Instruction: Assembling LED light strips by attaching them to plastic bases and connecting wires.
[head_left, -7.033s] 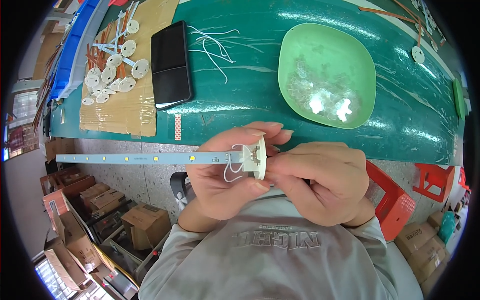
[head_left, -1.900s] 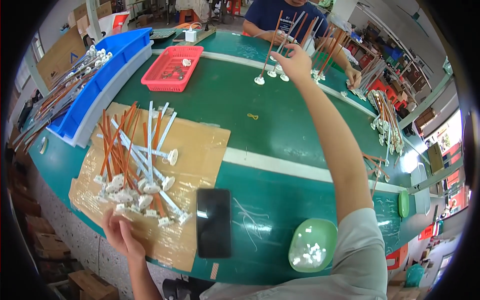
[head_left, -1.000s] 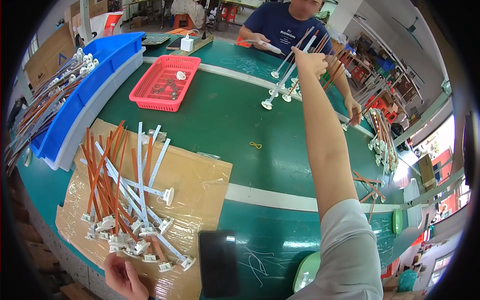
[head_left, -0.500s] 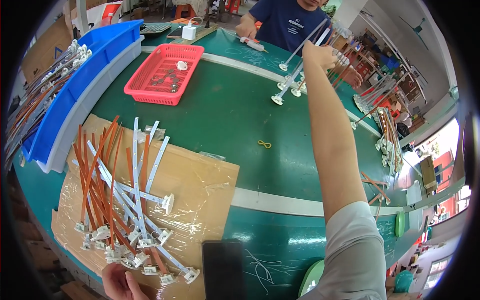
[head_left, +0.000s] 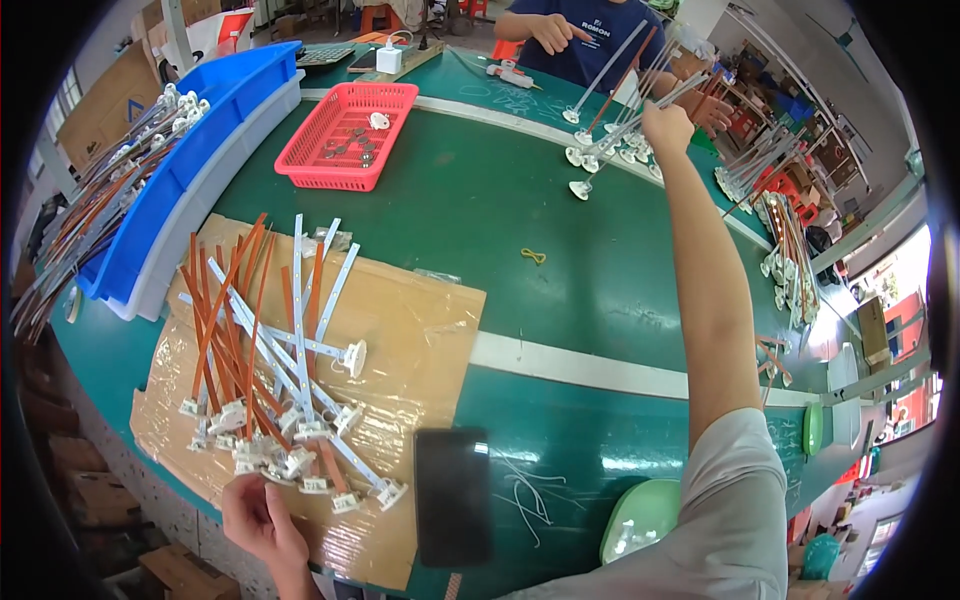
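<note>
My right hand [head_left: 668, 130] reaches to the far side of the table, closed round a pale LED strip [head_left: 622, 135] that slants down to a white round base [head_left: 580, 189]. Around it stand several more strips with white bases [head_left: 632, 155], some pale and some brown. Near the front left edge my left hand [head_left: 262, 525] hangs with fingers loosely curled, thumb apart, nothing visible in it. Just beyond it a pile of brown and pale strips [head_left: 250, 350] with white end pieces [head_left: 298, 460] lies on a brown cardboard sheet [head_left: 410, 330].
A red basket [head_left: 345, 180] holds small round parts. Left of it stands a blue bin [head_left: 190, 150] with strips beside it. A black phone-like slab [head_left: 452, 500], white wires [head_left: 530, 495] and a green bowl [head_left: 640, 530] lie near me. Opposite, a person [head_left: 590, 45] sits behind a glue gun [head_left: 512, 74].
My right hand has moved slightly right with the strip, which now tilts lower among the others. The person opposite has let go of the glue gun. My view has shifted a little.
</note>
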